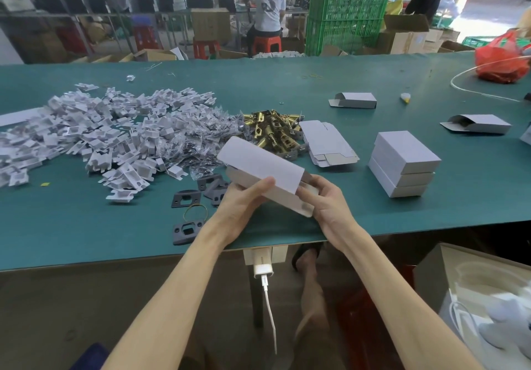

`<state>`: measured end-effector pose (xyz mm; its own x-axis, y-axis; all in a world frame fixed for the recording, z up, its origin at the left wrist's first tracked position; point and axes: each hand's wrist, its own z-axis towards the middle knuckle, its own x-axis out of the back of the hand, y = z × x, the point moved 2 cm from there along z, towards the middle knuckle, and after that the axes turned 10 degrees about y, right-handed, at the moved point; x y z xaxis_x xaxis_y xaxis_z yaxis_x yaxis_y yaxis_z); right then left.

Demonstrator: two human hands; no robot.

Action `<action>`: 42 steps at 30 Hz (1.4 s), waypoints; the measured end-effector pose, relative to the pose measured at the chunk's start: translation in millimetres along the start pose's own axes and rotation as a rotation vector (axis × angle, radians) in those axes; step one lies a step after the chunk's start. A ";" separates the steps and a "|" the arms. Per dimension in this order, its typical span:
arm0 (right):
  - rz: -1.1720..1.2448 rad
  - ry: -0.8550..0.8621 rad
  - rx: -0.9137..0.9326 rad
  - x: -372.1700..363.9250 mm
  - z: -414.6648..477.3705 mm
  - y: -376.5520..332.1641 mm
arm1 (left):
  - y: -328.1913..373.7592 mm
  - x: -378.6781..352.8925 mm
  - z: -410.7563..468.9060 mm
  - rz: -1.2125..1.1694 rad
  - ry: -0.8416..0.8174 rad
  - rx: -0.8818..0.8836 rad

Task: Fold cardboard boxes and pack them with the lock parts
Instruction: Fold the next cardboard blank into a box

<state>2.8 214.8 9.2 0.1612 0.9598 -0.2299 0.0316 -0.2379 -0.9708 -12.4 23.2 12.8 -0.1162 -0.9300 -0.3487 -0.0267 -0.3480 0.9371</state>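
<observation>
I hold a long white cardboard box (pixel 264 174) just above the near part of the flat green table (pixel 86 226). The box is smooth with sharp folded edges, and it tilts up and away to my left. My left hand (pixel 244 205) grips its side, with the thumb on top and the fingers curled below. My right hand (pixel 327 203) holds the near end, fingers bent round the flaps there.

Behind the box is a heap of shiny gold metal latch parts (pixel 273 131). To the left is a big bumpy pile of small white cut-out pieces (pixel 100 131). Flat dark grey metal plates with holes (pixel 186 198) lie just beside my left hand. A thin yellow rubber band (pixel 195 211) lies among them. To the right are flat unfolded white box sheets (pixel 327 145) and a neat stack of three closed white boxes (pixel 402 162).
</observation>
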 end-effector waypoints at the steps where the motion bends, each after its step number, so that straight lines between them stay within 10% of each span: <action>1: 0.004 -0.022 0.024 -0.7 -0.1 1.0 | -0.8 0.7 1.3 -0.030 0.050 0.005; 24: -0.208 0.061 0.184 -6.5 -1.1 6.3 | -10.6 0.0 7.7 0.044 0.267 0.050; 42: -0.351 -0.036 0.258 -23.2 -4.3 2.5 | -10.7 -3.1 6.1 0.167 0.113 -0.064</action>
<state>3.4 191.3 12.4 0.1504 0.9814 0.1196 -0.1701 0.1448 -0.9747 -17.8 30.5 4.0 -0.0016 -0.9815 -0.1913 0.0475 -0.1911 0.9804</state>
